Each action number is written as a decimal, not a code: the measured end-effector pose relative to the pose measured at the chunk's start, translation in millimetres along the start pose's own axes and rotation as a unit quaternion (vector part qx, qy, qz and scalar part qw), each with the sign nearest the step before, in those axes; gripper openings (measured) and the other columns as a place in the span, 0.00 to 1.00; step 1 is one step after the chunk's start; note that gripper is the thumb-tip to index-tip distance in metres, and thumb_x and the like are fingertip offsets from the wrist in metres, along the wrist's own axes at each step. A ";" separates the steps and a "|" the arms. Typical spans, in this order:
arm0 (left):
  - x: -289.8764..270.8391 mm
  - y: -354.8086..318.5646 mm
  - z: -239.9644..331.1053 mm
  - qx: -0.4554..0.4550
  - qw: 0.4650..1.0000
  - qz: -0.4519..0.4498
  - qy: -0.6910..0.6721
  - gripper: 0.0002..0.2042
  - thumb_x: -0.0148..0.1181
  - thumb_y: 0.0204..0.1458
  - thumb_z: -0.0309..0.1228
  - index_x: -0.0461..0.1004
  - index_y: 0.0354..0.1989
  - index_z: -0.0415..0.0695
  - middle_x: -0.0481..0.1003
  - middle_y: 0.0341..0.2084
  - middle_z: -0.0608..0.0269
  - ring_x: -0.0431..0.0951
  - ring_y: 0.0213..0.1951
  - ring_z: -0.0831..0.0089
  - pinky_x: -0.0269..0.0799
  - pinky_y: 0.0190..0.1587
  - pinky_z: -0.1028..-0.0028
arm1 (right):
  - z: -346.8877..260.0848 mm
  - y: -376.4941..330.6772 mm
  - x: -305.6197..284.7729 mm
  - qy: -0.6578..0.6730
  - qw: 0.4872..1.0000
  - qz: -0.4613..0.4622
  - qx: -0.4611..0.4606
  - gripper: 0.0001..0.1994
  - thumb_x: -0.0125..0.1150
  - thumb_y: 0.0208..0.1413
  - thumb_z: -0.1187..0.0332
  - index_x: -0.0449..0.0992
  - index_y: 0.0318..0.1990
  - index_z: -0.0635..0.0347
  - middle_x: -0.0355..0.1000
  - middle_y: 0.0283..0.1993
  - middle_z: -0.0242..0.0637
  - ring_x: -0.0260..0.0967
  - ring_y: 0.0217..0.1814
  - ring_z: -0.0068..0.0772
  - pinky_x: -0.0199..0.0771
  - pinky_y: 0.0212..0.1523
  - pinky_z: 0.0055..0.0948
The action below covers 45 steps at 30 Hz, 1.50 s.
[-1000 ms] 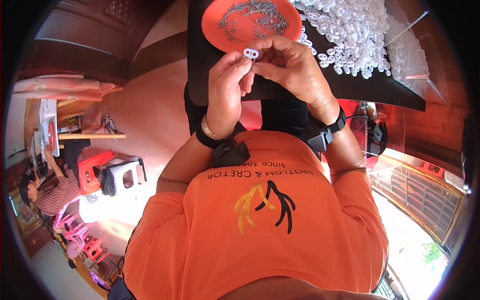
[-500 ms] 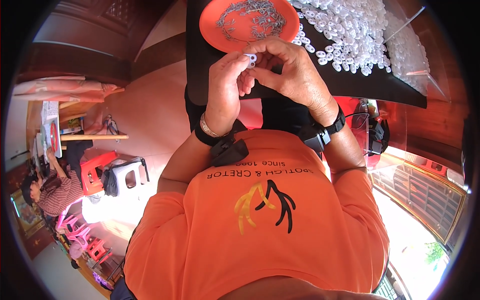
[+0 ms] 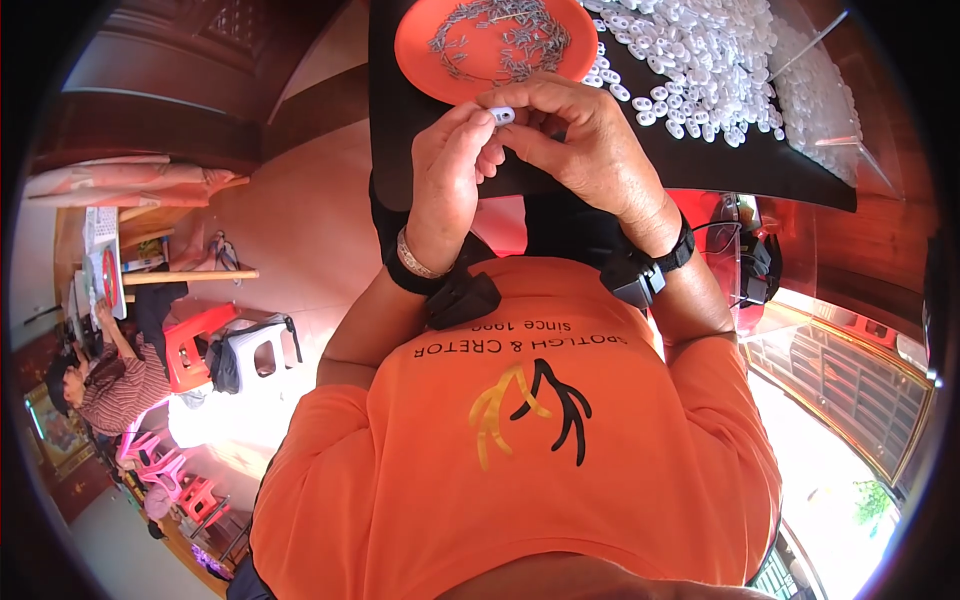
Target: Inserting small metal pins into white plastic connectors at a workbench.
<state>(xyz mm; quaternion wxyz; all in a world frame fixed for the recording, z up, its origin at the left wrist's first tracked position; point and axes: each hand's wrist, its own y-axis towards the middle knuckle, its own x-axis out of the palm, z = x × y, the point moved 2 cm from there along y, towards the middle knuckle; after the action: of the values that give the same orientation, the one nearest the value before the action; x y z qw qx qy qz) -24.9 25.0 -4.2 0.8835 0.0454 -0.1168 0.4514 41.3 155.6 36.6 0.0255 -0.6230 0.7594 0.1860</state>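
Between my hands, over the near edge of the dark table [image 3: 395,150], is a small white oval plastic piece with two holes [image 3: 502,116], much like a cord lock. The thumb and fingers of my left hand [image 3: 448,160] are closed on its left end. My right hand [image 3: 590,150] bends round from the other side, thumb and forefinger pinched close against the piece. Whether those right fingertips also hold something small is hidden. Just beyond my hands stands an orange-red plate [image 3: 412,60] with many thin grey metal pieces [image 3: 545,48], perhaps springs.
A large heap of similar white two-hole pieces [image 3: 700,75] covers the table's right side, beside a clear plastic sheet or bag [image 3: 825,110]. To the left, another person [image 3: 125,390] sits at a separate table, near a red stool [image 3: 188,350] and a white stool [image 3: 268,345].
The white piece has turned in my fingers: its two holes showed one above the other, and now it lies more level and side-on. Both hands stay nearly in place.
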 end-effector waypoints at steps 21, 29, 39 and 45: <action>-2.4 -1.0 4.4 0.023 0.998 -0.060 -0.007 0.09 0.52 0.53 0.33 0.70 0.28 0.40 0.67 0.16 0.70 0.62 0.19 0.86 0.53 0.22 0.84 | 6.1 3.3 -4.7 0.136 0.987 -0.077 0.036 0.12 0.59 0.51 0.77 0.74 0.45 0.68 0.75 0.30 0.35 0.73 0.33 0.22 0.73 0.37 0.20; 0.4 -1.7 5.4 0.040 0.998 -0.047 -0.011 0.10 0.52 0.54 0.33 0.70 0.27 0.40 0.66 0.15 0.70 0.62 0.18 0.85 0.53 0.21 0.83 | 7.9 3.3 -8.0 0.133 0.988 -0.063 0.043 0.09 0.61 0.51 0.76 0.74 0.40 0.67 0.75 0.31 0.35 0.73 0.35 0.22 0.73 0.38 0.21; 0.3 0.8 6.8 0.004 0.999 -0.047 -0.004 0.11 0.45 0.56 0.34 0.67 0.34 0.38 0.65 0.17 0.67 0.63 0.20 0.81 0.54 0.23 0.82 | 10.2 2.9 -3.8 0.137 0.988 -0.029 0.058 0.11 0.60 0.51 0.77 0.73 0.44 0.67 0.74 0.33 0.34 0.72 0.36 0.19 0.73 0.40 0.20; -3.3 1.0 5.7 0.014 0.999 -0.039 0.024 0.11 0.44 0.57 0.34 0.67 0.34 0.38 0.66 0.18 0.66 0.63 0.20 0.82 0.54 0.23 0.82 | 14.3 -1.0 4.0 0.111 0.991 0.019 0.069 0.11 0.60 0.52 0.78 0.72 0.44 0.65 0.73 0.34 0.32 0.71 0.38 0.18 0.72 0.41 0.18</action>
<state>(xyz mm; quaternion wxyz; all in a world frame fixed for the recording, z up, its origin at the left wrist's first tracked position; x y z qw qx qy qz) -28.5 21.9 0.5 0.9022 0.0512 -0.0872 0.4193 38.7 156.2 22.0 -0.0196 -0.6216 0.7805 0.0637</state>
